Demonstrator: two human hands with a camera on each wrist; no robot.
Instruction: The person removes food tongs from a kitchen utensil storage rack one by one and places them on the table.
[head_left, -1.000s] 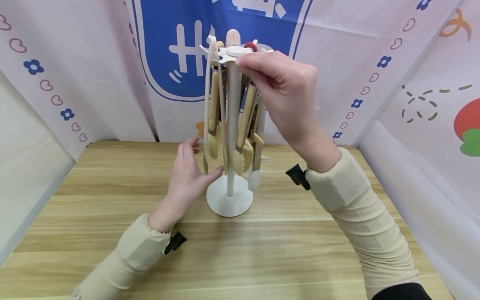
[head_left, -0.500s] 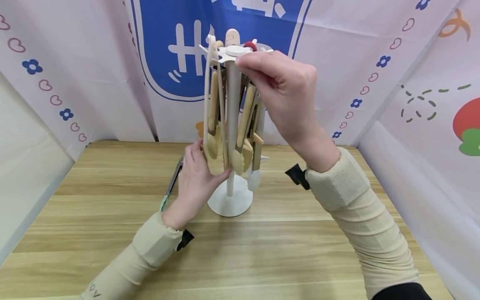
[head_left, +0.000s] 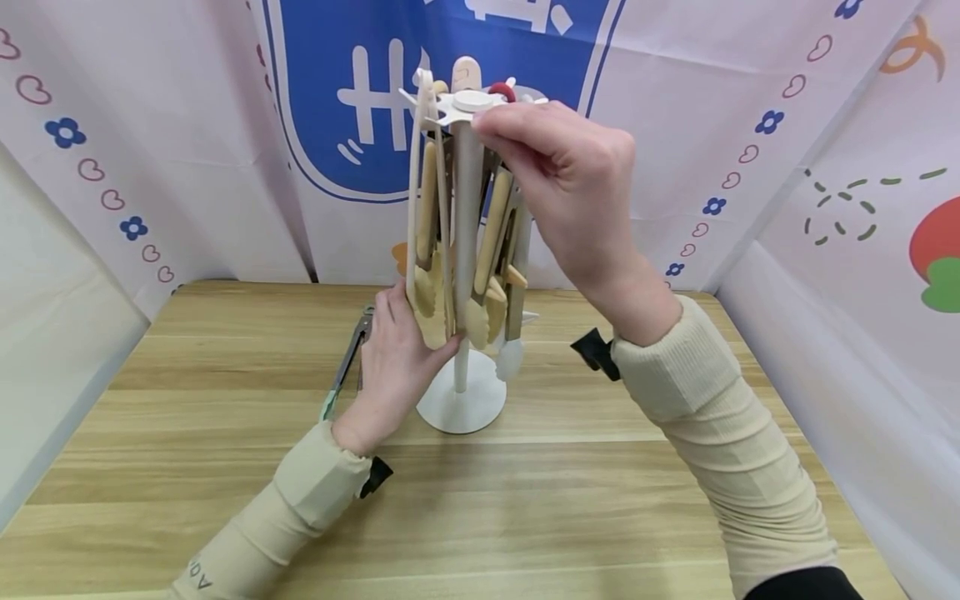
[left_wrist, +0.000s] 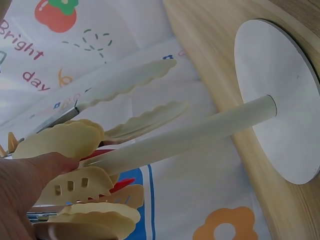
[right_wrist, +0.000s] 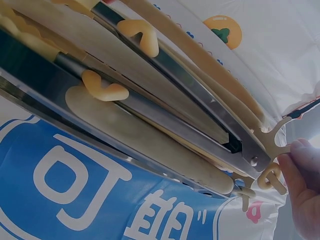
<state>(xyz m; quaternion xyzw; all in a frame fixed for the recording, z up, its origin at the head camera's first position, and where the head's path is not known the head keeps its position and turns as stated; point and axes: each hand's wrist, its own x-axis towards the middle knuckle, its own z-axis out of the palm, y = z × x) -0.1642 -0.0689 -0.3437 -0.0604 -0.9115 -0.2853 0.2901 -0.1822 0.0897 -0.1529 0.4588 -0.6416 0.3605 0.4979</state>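
A white utensil rack with a round base stands upright on the table, cream and beige utensils hanging from its top hooks. At its left hang cream tongs, their scalloped lower ends between the thumb and fingers of my left hand. In the left wrist view the thumb lies on a beige scalloped tip, above a slotted turner. My right hand pinches a hook at the rack's top. Metal tongs with beige tabs hang beside these fingers in the right wrist view.
Dark tongs with mint ends are on the wooden table left of the left hand, partly covered by it. White printed cloth walls in the back and sides, with a blue panel behind the rack.
My left hand has moved right and closed in on the cream tongs' lower ends, uncovering the dark tongs on the table. The right hand keeps its place on the rack.
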